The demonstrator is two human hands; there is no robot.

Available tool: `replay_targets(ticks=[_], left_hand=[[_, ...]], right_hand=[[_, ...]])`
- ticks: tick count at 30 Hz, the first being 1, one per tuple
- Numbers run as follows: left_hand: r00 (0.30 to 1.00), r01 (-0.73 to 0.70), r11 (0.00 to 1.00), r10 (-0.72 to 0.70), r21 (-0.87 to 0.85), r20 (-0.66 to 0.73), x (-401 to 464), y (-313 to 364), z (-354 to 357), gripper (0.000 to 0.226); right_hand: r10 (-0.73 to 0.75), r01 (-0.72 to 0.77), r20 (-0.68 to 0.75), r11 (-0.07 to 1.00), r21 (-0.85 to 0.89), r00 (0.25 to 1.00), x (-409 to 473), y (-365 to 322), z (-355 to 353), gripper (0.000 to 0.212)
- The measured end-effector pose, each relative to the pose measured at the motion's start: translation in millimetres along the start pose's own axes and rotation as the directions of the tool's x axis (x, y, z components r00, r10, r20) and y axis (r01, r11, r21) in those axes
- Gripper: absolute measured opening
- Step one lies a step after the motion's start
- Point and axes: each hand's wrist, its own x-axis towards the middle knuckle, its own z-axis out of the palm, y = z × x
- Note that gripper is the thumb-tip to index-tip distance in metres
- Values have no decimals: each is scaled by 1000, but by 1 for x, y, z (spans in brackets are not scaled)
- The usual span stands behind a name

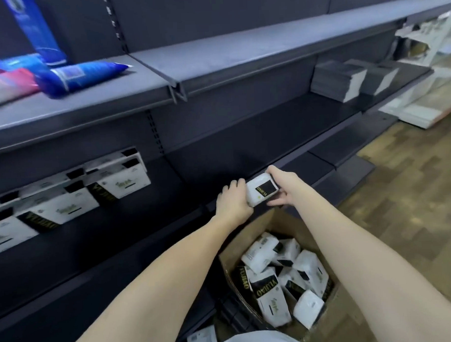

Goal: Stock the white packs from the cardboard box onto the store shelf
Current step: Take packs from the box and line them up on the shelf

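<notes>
Both forearms reach forward from the bottom edge. Below them, cardboard box sits open on the floor, loose white packs piled inside, black-and-gold labels showing. Left hand grips the left end of one pack, fingers curled over its top edge. Right hand pinches the right end, thumb on top, fingers underneath. Pack is held in the air above the box, just in front of the dark shelf edge. Stocked packs stand in rows on that shelf, far left. Blue tubes lie on the upper shelf. Grey stacks sit far right. Wood floor at right.
</notes>
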Motion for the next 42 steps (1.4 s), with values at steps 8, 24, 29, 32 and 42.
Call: replay_targets(ticks=[8,24,29,32,42], left_hand=[[974,225,906,-214,-358,70,9,-70,-87,71],[893,440,811,-438,-385,99,-106,-241,-199,78],[863,493,811,-500,-315,63,-149,-282,-219,75],[855,502,801,-516,-326,50,-178,-307,-233,73],[711,639,739,-673,-213,-203,-288,-411,-270,84]], right_hand=[[-44,50,62,994,-92,997,11,-28,59,59],[-314,714,645,392,-580,697,-58,-54,263,105],[-326,842,778,259,-473,537,-96,-49,332,101],[-338,867,798,220,-447,498,-112,-41,371,96],[-425,893,787,264,-365,448,-177,4,504,81]])
